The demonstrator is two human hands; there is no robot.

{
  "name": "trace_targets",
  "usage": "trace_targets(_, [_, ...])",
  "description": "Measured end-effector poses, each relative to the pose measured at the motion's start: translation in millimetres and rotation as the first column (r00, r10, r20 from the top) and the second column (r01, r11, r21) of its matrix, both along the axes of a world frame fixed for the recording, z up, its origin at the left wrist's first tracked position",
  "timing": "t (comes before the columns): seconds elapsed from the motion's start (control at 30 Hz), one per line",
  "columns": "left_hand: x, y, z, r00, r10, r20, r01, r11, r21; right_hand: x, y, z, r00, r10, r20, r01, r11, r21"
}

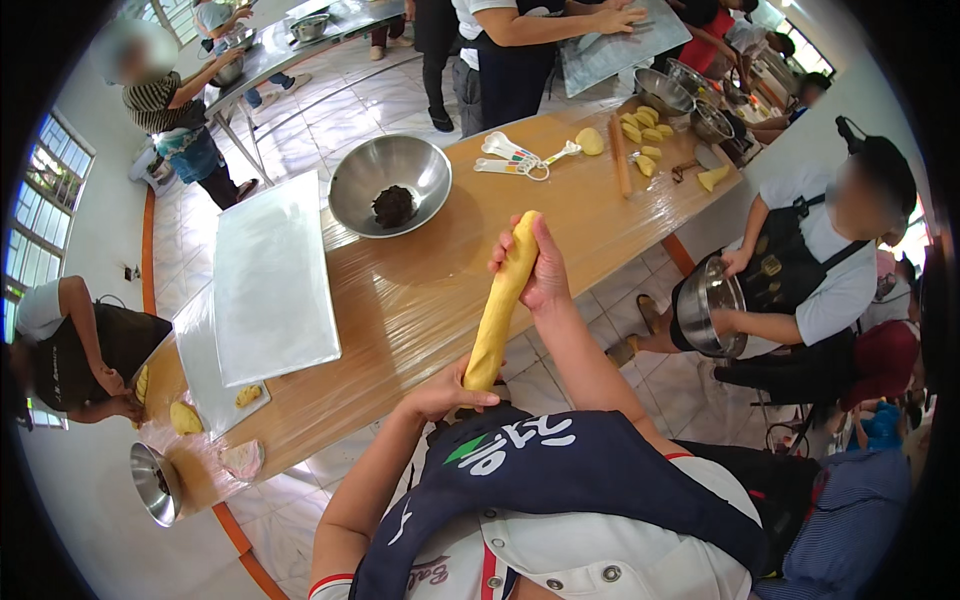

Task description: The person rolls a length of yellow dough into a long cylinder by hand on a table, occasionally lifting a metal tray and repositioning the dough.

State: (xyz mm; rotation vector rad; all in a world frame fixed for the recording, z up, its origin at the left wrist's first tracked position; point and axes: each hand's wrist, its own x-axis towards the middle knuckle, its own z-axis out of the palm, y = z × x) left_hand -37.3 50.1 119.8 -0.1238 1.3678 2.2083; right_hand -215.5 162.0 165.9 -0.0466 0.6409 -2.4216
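A long, smooth roll of yellow dough (501,315) is held up in front of my apron, near the table's front edge. My left hand (442,391) grips its lower end, the thumb lying across the dough. Around the upper end curl the fingers of my right hand (546,266), with the tip of the roll sticking out above them. Past the roll, on the table, stands a wide steel bowl (352,176) holding a lump of dark brown filling or paste (394,207).
The wooden table (420,300) is covered in plastic film. Metal baking sheets (274,277) lie at left. Farther right are measuring spoons (514,157), a rolling pin (619,156), cut dough pieces (641,124) and steel bowls (664,91). A person at right holds a mixing bowl (709,307); others work around.
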Motion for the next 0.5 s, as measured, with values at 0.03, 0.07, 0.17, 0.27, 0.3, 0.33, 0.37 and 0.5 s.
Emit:
trace_targets(0.03, [-4, 3, 0, 1.0, 0.014, -0.007, -0.014, 0.999, -0.041, -3, 3, 6, 0.999, -0.014, -0.033, 0.015, 0.999, 0.04])
trace_targets(0.07, [-7, 6, 1, 1.0, 0.004, -0.001, -0.004, 0.995, -0.102, -6, 6, 11, 0.997, 0.017, -0.072, -0.012, 0.998, 0.065])
trace_targets(0.17, [-15, 14, 3, 1.0, -0.028, 0.004, 0.028, 0.973, -0.23, -17, 23, 18, 0.987, 0.069, -0.142, -0.058, 0.995, 0.076])
trace_targets(0.27, [-22, 15, -8, 0.996, 0.005, -0.086, -0.027, 0.965, -0.262, -26, 29, 24, 0.991, 0.053, -0.126, -0.058, 0.998, -0.038])
trace_targets(0.3, [-24, 16, -13, 0.987, 0.042, -0.153, -0.082, 0.961, -0.263, -27, 28, 26, 0.993, 0.041, -0.11, -0.047, 0.997, -0.054])
trace_targets(0.33, [-25, 17, -19, 0.972, 0.079, -0.219, -0.136, 0.956, -0.261, -28, 29, 28, 0.995, 0.03, -0.093, -0.036, 0.997, -0.07])
trace_targets(0.37, [-25, 16, -24, 0.98, 0.103, -0.171, -0.14, 0.966, -0.219, -30, 30, 30, 0.996, 0.023, -0.09, -0.031, 0.996, -0.083])
trace_targets(0.5, [-37, 17, 6, 1.0, 0.017, 0.02, -0.012, 0.978, -0.21, -46, 45, 30, 0.999, -0.019, -0.04, 0.013, 0.99, -0.141])
